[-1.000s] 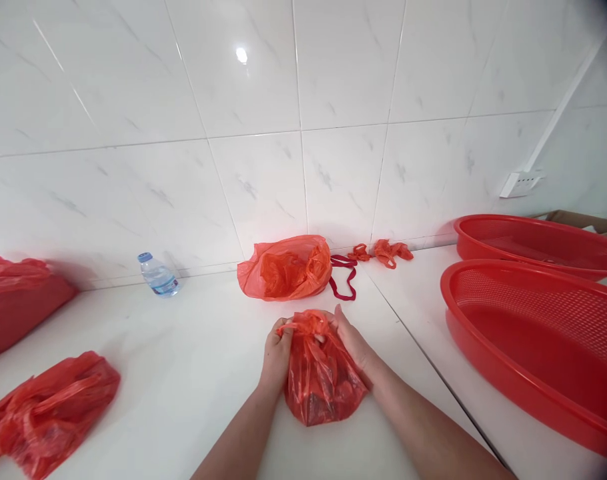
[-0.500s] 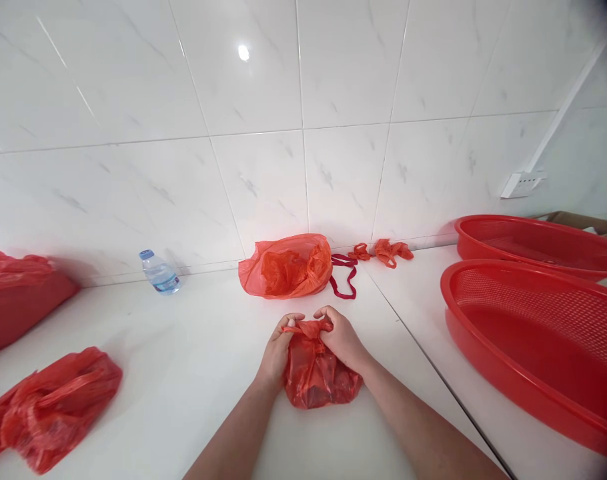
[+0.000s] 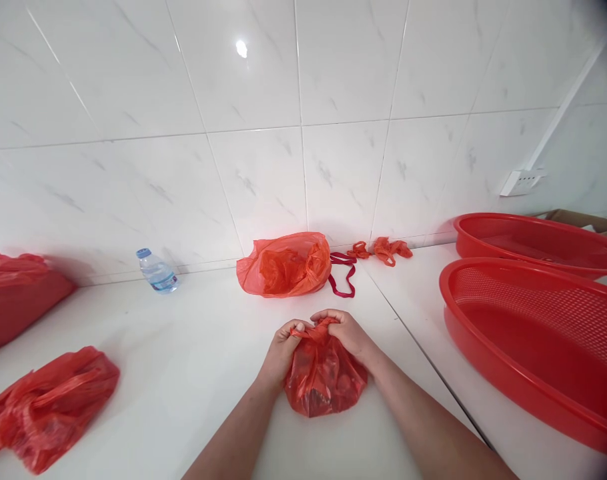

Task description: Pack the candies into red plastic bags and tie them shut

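Note:
A small red plastic bag point(image 3: 326, 380) rests on the white table in front of me, its top gathered and twisted. My left hand point(image 3: 281, 350) is closed on the left side of that gathered top, thumb uppermost. On the other side, my right hand point(image 3: 351, 337) pinches the top too, its fingers curled over the plastic. The bag is see-through and holds something that I cannot make out. Beyond my hands lies an open, crumpled orange-red plastic bag point(image 3: 286, 267) against the tiled wall.
Dark red strap point(image 3: 343, 287) and torn red plastic scraps point(image 3: 386, 250) lie along the wall. A water bottle point(image 3: 157, 272) leans at the back left. Red bags point(image 3: 58, 407) lie at left. A large red basket point(image 3: 523, 373) stands right, another basket point(image 3: 533, 233) behind it.
Both hands have drawn closer together at the top of the small bag. The bag's lower part has shifted slightly towards me and looks fuller.

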`<state>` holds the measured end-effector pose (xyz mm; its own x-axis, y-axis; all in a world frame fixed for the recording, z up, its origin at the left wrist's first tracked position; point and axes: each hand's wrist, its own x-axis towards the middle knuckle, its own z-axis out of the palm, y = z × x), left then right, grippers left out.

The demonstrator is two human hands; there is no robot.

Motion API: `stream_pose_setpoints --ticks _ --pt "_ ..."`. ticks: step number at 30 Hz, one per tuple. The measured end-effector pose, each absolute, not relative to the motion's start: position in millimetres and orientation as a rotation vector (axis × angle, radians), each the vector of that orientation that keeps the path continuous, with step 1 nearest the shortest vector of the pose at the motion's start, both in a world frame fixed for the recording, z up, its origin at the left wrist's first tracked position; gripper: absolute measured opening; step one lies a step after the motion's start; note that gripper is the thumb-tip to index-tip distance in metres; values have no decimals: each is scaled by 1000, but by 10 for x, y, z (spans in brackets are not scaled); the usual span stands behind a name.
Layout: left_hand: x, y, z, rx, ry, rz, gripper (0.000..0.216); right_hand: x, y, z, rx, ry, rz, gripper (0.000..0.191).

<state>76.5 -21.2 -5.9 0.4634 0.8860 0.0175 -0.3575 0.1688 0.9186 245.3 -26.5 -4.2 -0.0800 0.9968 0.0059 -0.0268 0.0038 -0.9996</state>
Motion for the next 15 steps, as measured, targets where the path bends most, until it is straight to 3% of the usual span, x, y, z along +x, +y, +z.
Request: stream_pose_setpoints --ticks 8,15 --pt "744 -187 -88 1052 625 963 21 2370 -270 -7 -1272 -1266 997 29" --pt "758 -220 -46 1110 669 958 20 2433 -293 6 -1156 -1242 1233 33"
